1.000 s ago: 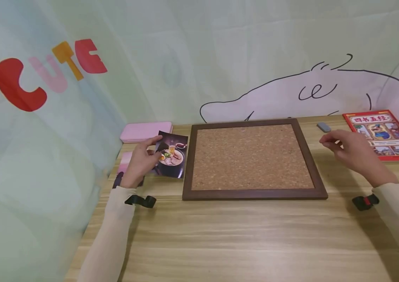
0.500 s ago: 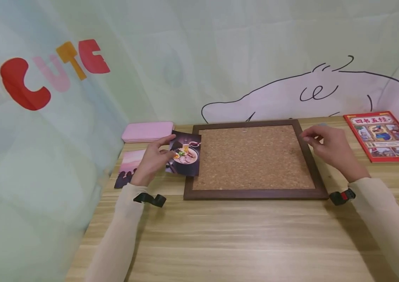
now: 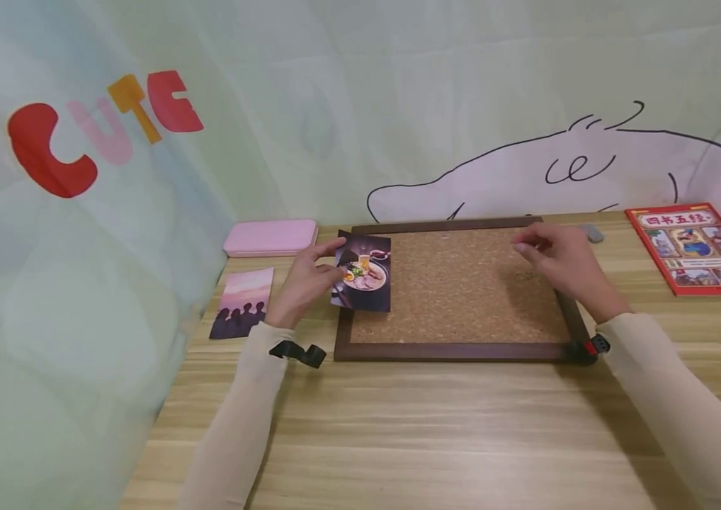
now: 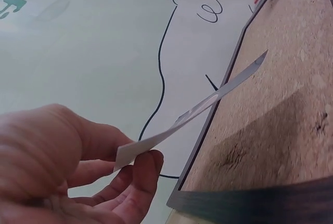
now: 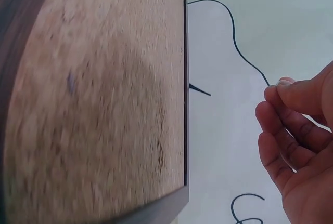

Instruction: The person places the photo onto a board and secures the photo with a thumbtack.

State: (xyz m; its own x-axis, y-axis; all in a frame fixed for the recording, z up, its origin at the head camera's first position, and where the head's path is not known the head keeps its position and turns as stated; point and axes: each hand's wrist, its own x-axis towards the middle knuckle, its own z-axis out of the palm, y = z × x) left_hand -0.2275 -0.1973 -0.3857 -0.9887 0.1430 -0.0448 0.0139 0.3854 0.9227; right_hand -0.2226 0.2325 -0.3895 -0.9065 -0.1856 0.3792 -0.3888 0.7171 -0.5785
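My left hand [image 3: 307, 286] pinches a photo print [image 3: 368, 275] of a ramen bowl by its left edge, thumb in front. The print overlaps the left part of a cork board [image 3: 462, 290] with a dark brown frame. In the left wrist view, the photo [image 4: 179, 122] is seen nearly edge-on, slightly curved, raised above the cork. Above the board's right side is my right hand [image 3: 569, 268], thumb and index fingertips pressed together, other fingers curled in the right wrist view. I cannot tell whether something tiny sits between those fingertips.
A second photo [image 3: 243, 303] with silhouettes under a pink sky lies left of the board. Behind it is a pink case [image 3: 270, 237]. A grey eraser-like block [image 3: 592, 232] and a red comic-style book [image 3: 695, 248] lie to the right. A printed curtain hangs behind.
My left hand has carried the ramen photo rightward from beside the board to over its left side, uncovering the pink-sky photo. My right hand has moved left over the cork.
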